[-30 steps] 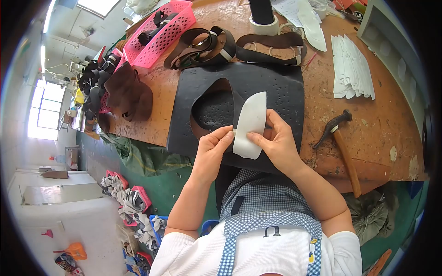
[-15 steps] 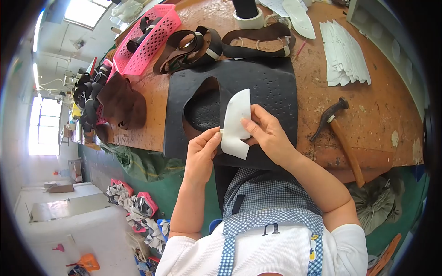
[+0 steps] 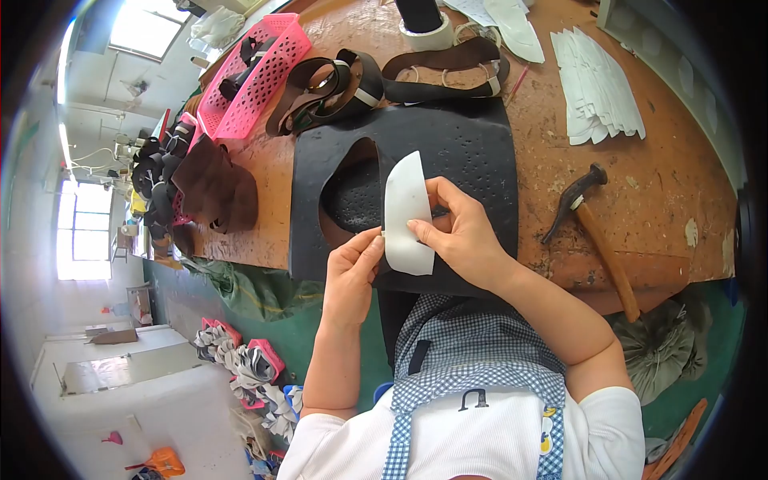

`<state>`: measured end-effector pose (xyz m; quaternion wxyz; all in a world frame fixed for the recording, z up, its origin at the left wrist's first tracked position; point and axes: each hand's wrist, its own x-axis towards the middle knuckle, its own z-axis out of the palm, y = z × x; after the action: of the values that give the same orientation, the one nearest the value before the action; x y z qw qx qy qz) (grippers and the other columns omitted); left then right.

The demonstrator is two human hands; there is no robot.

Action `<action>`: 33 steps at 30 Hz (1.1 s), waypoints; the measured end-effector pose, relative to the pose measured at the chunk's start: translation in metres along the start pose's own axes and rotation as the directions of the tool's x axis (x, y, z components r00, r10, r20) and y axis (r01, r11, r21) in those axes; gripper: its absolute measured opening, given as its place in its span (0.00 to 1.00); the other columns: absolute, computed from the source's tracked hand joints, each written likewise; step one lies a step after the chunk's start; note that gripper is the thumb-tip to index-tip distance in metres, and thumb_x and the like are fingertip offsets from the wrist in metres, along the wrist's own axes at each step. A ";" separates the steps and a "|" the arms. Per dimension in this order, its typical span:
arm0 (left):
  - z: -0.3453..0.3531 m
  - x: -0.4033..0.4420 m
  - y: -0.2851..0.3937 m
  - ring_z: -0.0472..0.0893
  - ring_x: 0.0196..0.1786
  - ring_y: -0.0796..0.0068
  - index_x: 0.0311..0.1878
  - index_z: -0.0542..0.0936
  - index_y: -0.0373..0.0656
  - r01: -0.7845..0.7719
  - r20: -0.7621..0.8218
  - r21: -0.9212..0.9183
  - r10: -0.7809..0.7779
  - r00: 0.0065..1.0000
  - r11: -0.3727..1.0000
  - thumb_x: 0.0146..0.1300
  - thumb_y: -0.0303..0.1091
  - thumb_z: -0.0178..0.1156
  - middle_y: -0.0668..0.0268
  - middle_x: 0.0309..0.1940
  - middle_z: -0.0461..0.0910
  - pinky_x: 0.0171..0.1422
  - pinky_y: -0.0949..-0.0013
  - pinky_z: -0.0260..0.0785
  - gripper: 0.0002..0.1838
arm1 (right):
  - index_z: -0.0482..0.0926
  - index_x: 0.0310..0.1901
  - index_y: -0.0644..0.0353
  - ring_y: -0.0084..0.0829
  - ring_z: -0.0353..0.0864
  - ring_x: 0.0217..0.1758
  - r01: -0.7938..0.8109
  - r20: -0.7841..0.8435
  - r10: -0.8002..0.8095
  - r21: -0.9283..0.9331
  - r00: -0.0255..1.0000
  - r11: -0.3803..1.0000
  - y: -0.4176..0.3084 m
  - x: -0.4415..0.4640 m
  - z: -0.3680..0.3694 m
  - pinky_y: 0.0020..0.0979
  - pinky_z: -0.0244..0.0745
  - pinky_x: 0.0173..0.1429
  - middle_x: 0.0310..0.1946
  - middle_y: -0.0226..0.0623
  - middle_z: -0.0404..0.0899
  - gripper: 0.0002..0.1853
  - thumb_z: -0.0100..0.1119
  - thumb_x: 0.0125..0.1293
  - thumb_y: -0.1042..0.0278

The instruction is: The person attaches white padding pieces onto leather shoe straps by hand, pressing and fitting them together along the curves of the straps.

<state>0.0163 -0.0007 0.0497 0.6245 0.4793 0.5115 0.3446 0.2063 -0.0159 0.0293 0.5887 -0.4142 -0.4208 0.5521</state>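
A curved white piece is pinched by my right hand, thumb on its face and fingers behind its right edge. My left hand pinches the lower end of a dark brown strap loop, right at the white piece's left edge. The loop stands on its edge on a black pitted mat, its right side partly hidden behind the white piece. What lies between my left fingertips is mostly covered.
A hammer lies right of the mat, below a stack of white pieces. Brown strap loops and a white tape roll lie beyond the mat. A pink basket and dark brown pieces are at the left.
The white piece and both hands have shifted left in view, along with the table. The white piece bent at its lower right, then flattened again. Both hands keep their hold.
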 end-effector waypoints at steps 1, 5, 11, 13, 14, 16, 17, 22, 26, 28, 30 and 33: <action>-0.001 0.000 0.000 0.79 0.37 0.85 0.56 0.79 0.28 0.010 0.005 -0.013 -0.010 1.000 1.000 0.72 0.29 0.56 0.65 0.39 0.85 0.42 0.81 0.69 0.15 | 0.72 0.50 0.68 0.32 0.88 0.37 0.019 -0.006 -0.019 -0.013 1.000 1.000 0.002 0.000 0.001 0.30 0.83 0.39 0.42 0.43 0.80 0.14 0.59 0.65 0.77; -0.002 0.000 0.000 0.79 0.37 0.85 0.55 0.79 0.28 0.006 0.008 -0.022 -0.006 1.000 1.000 0.72 0.29 0.56 0.65 0.40 0.85 0.42 0.81 0.70 0.15 | 0.72 0.50 0.69 0.32 0.88 0.35 0.027 -0.028 -0.029 -0.084 0.999 0.996 0.000 -0.002 0.003 0.29 0.83 0.35 0.42 0.43 0.80 0.13 0.59 0.64 0.78; -0.002 -0.001 0.001 0.80 0.38 0.83 0.55 0.79 0.28 0.005 0.006 -0.034 -0.004 1.000 0.999 0.72 0.29 0.56 0.63 0.40 0.85 0.44 0.80 0.71 0.15 | 0.73 0.49 0.69 0.30 0.87 0.33 0.048 -0.025 -0.051 -0.089 0.998 0.995 0.003 -0.002 0.004 0.28 0.81 0.33 0.41 0.42 0.80 0.13 0.59 0.64 0.78; -0.003 0.000 -0.001 0.81 0.38 0.83 0.55 0.79 0.28 -0.002 0.003 -0.035 0.002 1.000 0.999 0.72 0.30 0.56 0.63 0.40 0.85 0.45 0.80 0.71 0.15 | 0.73 0.49 0.69 0.30 0.87 0.33 0.047 -0.024 -0.050 -0.104 0.998 0.993 0.003 -0.002 0.005 0.28 0.81 0.32 0.41 0.42 0.80 0.13 0.59 0.63 0.78; -0.002 0.000 -0.001 0.77 0.35 0.86 0.55 0.80 0.29 -0.001 -0.011 -0.024 0.001 1.000 1.000 0.71 0.31 0.57 0.66 0.37 0.84 0.41 0.82 0.67 0.16 | 0.73 0.49 0.69 0.30 0.87 0.33 0.047 -0.025 -0.050 -0.112 0.998 0.993 0.003 -0.002 0.005 0.28 0.81 0.32 0.41 0.42 0.80 0.13 0.59 0.63 0.78; 0.001 -0.001 0.001 0.69 0.28 0.92 0.55 0.81 0.31 0.000 -0.038 -0.002 0.000 0.999 1.000 0.70 0.32 0.59 0.73 0.31 0.82 0.33 0.84 0.59 0.16 | 0.73 0.49 0.69 0.30 0.87 0.33 0.073 -0.027 -0.077 -0.123 0.997 0.990 0.004 -0.002 0.006 0.28 0.81 0.32 0.41 0.43 0.80 0.13 0.59 0.63 0.77; 0.005 -0.002 0.003 0.72 0.30 0.90 0.54 0.81 0.31 -0.016 -0.039 -0.003 0.016 0.999 1.000 0.69 0.31 0.61 0.71 0.33 0.83 0.36 0.83 0.63 0.16 | 0.73 0.49 0.69 0.30 0.87 0.33 0.085 -0.027 -0.090 -0.128 0.996 0.988 0.006 -0.002 0.007 0.28 0.81 0.32 0.41 0.43 0.80 0.13 0.59 0.63 0.77; 0.002 -0.003 0.003 0.83 0.43 0.78 0.53 0.80 0.27 -0.008 0.006 -0.044 0.008 1.000 0.999 0.65 0.26 0.65 0.61 0.41 0.86 0.51 0.77 0.74 0.16 | 0.74 0.48 0.68 0.28 0.86 0.31 0.012 -0.004 -0.013 -0.130 1.000 0.991 -0.001 0.000 0.007 0.28 0.81 0.34 0.36 0.41 0.82 0.13 0.62 0.62 0.74; -0.005 -0.003 0.004 0.83 0.41 0.79 0.53 0.80 0.26 0.027 0.027 -0.067 -0.025 0.999 0.997 0.65 0.27 0.65 0.60 0.40 0.86 0.49 0.77 0.74 0.16 | 0.77 0.44 0.67 0.25 0.84 0.30 -0.047 0.023 0.051 -0.156 0.998 0.987 0.000 0.010 -0.002 0.27 0.80 0.37 0.32 0.39 0.83 0.12 0.66 0.61 0.71; -0.008 -0.003 0.005 0.84 0.41 0.78 0.53 0.79 0.26 0.042 0.046 -0.084 -0.038 0.998 0.996 0.65 0.27 0.65 0.59 0.40 0.86 0.49 0.76 0.74 0.16 | 0.77 0.43 0.67 0.24 0.83 0.31 0.005 0.028 -0.002 -0.113 1.000 0.994 0.002 0.013 -0.002 0.27 0.80 0.38 0.32 0.38 0.84 0.12 0.66 0.62 0.71; -0.009 -0.003 0.006 0.84 0.42 0.77 0.53 0.79 0.26 0.048 0.053 -0.097 -0.043 0.998 0.994 0.65 0.28 0.65 0.58 0.41 0.86 0.50 0.75 0.74 0.17 | 0.77 0.44 0.66 0.22 0.81 0.33 0.015 0.045 -0.010 -0.102 0.999 0.995 0.004 0.014 -0.002 0.26 0.80 0.38 0.34 0.36 0.83 0.11 0.65 0.63 0.72; -0.008 -0.003 0.007 0.83 0.42 0.77 0.53 0.79 0.26 0.050 0.052 -0.105 -0.045 0.998 0.993 0.65 0.28 0.65 0.58 0.41 0.85 0.50 0.75 0.74 0.17 | 0.77 0.46 0.65 0.18 0.78 0.38 -0.011 0.070 0.019 -0.116 0.997 0.993 0.004 0.014 -0.003 0.24 0.81 0.35 0.36 0.31 0.81 0.11 0.64 0.65 0.73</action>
<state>0.0084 0.0002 0.0571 0.6696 0.4413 0.4881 0.3444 0.2083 -0.0013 0.0253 0.5444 -0.4307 -0.4694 0.5457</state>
